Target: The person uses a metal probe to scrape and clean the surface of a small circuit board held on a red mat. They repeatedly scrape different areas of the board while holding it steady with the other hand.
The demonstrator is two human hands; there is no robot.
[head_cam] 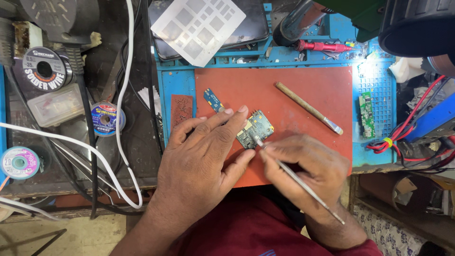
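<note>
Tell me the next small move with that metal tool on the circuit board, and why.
Probably ease the tool tip in under the part it is touching. The right hand holds the thin metal tool with its tip already on the blue circuit board, and the left hand pins that board flat on the red mat, so it looks steadied.

my left hand (201, 151) is lying palm down, fingers stretched forward and a little spread, thumb angling right. my right hand (303, 161) is curling in a tight pinch, fingertips (265, 148) pointing left, both wrists drawing in toward my body.
</note>
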